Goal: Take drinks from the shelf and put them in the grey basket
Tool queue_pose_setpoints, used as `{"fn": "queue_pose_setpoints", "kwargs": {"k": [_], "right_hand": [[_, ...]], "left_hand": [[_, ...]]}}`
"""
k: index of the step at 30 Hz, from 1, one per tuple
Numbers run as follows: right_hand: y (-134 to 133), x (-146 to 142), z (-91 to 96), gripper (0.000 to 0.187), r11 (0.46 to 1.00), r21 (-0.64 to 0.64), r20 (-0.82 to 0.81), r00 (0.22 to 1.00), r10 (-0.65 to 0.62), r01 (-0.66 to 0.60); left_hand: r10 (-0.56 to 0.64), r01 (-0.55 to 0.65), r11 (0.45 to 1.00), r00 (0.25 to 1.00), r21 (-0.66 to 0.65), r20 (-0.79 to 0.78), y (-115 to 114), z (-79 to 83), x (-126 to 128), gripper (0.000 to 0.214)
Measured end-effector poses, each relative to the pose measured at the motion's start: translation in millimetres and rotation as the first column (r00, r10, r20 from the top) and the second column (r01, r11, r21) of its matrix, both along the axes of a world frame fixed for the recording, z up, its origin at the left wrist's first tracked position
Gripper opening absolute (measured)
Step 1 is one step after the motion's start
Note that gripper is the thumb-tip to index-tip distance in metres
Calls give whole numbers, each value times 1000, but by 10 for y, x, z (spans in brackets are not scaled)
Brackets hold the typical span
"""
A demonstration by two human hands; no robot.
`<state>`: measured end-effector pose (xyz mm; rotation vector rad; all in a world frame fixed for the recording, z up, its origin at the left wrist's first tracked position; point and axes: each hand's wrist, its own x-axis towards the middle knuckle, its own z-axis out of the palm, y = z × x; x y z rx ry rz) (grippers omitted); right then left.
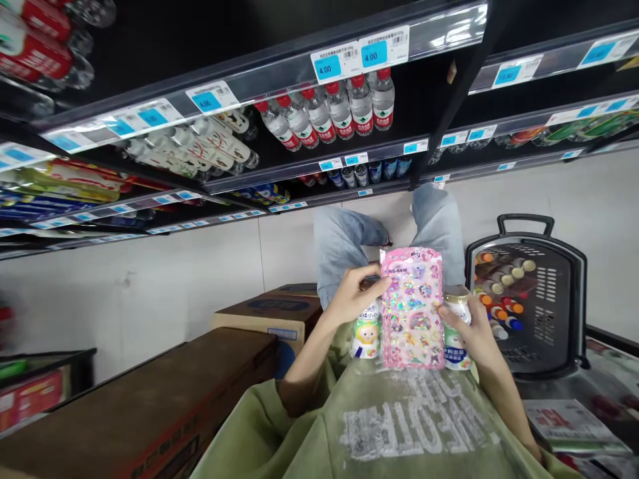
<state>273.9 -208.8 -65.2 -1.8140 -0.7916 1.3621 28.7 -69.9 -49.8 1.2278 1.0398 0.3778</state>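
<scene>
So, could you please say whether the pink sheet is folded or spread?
Spread: the pink sheet looks flat, no fold showing across its patterned face.

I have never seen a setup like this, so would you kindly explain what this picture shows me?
There is no machine here: a camera worn on a person's head looks forward and down at two bare hands. The left hand pinches a pink sticker sheet. The right hand is around a gold-topped can, its thumb by the sheet's edge. A second container sits at the left hand; whether hidden fingers hold it, I cannot tell. Ahead are shelves with red-capped bottles; on the right, a black basket holds bottles and cans.
</scene>
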Motion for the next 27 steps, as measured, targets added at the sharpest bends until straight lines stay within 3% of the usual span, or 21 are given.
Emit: {"fn": "queue_pose_setpoints", "kwargs": {"k": [7,22,27], "right_hand": [[26,-23,-49,40,1000,-27,-61,998,8,-9],[105,-33,26,38,998,-43,-7,999,36,-36],[131,-47,-45,41,998,-61,-54,998,13,-16]], "left_hand": [[3,-4,1000,998,-3,-65,-78,-23,-21,51],[19,-17,999,997,30,-81,-110,-38,-89,48],[44,-42,999,996,23,-76,-101,-43,-93,43]]}}
